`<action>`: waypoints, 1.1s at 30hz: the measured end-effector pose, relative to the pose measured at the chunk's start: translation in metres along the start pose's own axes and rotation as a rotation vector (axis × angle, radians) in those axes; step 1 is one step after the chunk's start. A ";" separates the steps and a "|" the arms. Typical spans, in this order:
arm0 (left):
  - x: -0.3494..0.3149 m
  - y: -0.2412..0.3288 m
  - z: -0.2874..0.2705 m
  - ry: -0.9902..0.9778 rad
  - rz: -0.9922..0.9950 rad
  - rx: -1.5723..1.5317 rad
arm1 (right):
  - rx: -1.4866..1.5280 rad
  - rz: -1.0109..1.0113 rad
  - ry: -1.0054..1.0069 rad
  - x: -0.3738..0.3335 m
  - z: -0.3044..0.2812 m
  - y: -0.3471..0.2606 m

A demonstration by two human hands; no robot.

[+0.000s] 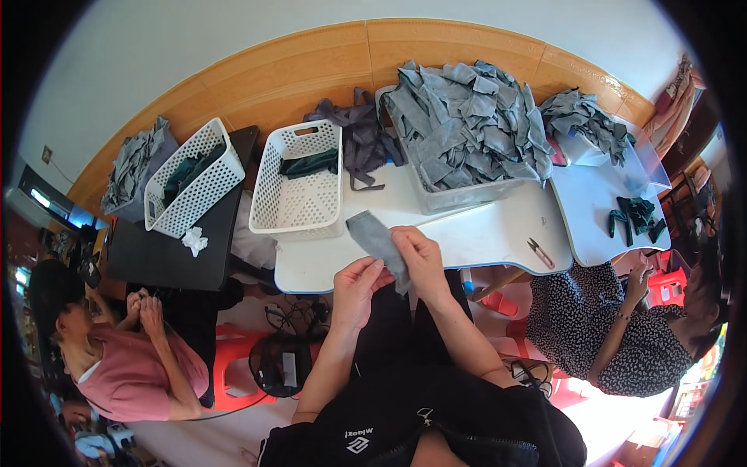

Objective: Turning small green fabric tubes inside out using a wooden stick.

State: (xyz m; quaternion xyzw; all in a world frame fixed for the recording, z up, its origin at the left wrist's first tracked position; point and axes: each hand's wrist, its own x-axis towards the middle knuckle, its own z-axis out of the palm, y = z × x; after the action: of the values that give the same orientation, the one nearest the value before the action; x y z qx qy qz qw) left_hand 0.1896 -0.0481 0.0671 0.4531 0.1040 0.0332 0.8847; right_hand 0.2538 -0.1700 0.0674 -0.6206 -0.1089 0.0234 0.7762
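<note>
Over the near edge of the white table I hold a strip of grey fabric (375, 238) between both hands. My right hand (419, 257) grips its right side, thumb and fingers pressed on the cloth. The fingers of my left hand (359, 286) are pinched together at the strip's lower left edge; whether they hold cloth or something small there is too fine to tell. Straight ahead, a large clear bin (459, 198) is heaped with grey fabric strips (475, 117). Left of it stands a white perforated basket (299, 204) with a dark green folded piece (310, 163) inside.
Small thread snips (540, 253) lie near the white table's (498, 233) right front edge. Dark fabric (366, 144) is piled between basket and bin. On the black table (175, 261) are another white basket (194, 183) and a crumpled tissue (194, 240). Co-workers sit at both sides.
</note>
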 end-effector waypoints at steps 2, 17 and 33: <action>-0.004 -0.001 -0.002 0.011 -0.020 -0.032 | -0.014 0.005 -0.034 -0.001 -0.004 0.003; 0.003 -0.014 -0.014 0.104 0.043 -0.011 | -0.629 -0.353 -0.186 -0.035 -0.008 -0.020; 0.001 -0.022 -0.023 0.096 0.112 0.358 | -0.462 -0.065 -0.145 -0.042 -0.013 0.009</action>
State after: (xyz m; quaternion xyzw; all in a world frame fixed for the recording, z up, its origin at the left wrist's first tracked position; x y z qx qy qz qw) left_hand 0.1845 -0.0426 0.0363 0.6062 0.1249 0.0850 0.7808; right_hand 0.2159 -0.1878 0.0506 -0.7746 -0.1866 0.0176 0.6040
